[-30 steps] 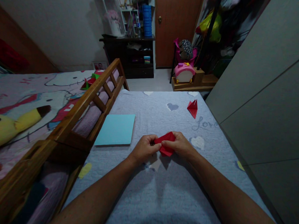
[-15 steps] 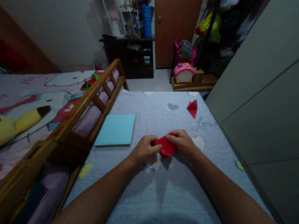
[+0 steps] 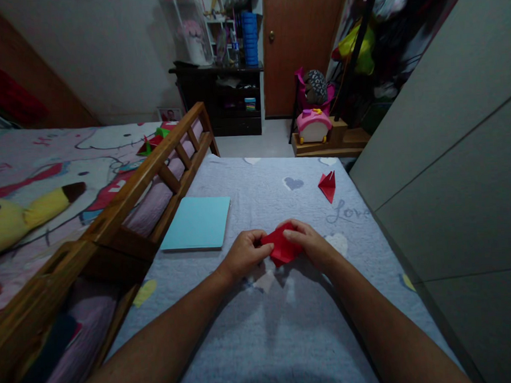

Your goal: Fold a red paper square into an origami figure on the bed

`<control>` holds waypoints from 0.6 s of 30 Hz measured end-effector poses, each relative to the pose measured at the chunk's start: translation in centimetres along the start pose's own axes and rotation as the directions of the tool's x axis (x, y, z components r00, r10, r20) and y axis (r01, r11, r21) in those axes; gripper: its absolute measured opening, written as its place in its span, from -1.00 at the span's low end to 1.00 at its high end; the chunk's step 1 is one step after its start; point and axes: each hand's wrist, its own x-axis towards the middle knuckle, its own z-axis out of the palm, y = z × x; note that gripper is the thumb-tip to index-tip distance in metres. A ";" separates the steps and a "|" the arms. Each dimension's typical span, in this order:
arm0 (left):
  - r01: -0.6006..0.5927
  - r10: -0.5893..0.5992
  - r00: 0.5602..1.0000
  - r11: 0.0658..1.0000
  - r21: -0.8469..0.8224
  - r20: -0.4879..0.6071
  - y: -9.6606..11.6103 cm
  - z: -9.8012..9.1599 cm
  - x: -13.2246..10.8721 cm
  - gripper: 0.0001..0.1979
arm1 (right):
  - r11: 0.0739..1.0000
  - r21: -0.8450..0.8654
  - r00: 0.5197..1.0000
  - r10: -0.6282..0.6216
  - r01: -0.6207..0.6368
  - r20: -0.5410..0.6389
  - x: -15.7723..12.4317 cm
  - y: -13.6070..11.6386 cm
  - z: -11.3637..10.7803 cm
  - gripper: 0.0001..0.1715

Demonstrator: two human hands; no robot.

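A piece of folded red paper (image 3: 283, 248) is held between my two hands, just above the bed. My left hand (image 3: 247, 252) pinches its left corner between thumb and fingers. On the right side, my right hand (image 3: 308, 243) grips the paper with the thumb on top and the fingers behind, where they are partly hidden. Farther off to the right lies a second folded red paper piece (image 3: 328, 186) with pointed tips. To the left of my hands rests a flat stack of light blue square paper (image 3: 197, 223).
The bed's blue-grey cover (image 3: 271, 328) lies under my arms. A wooden rail (image 3: 151, 168) runs along the left, with another bed and a yellow plush toy (image 3: 9, 224) beyond it. Pale cabinet panels (image 3: 464, 175) rise on the right. A pink toy case (image 3: 313, 127) stands beyond the bed.
The paper in my hands has tilted and shifted slightly up and left. My right fingers have spread a little over its far edge. Both hands keep hold of it.
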 end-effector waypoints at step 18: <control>-0.446 0.441 0.895 0.876 0.182 0.071 0.1 -0.3 -0.6 -0.78 | 0.993 -0.019 0.992 -0.120 0.119 -0.035 0.4 0.8 0.0 -0.70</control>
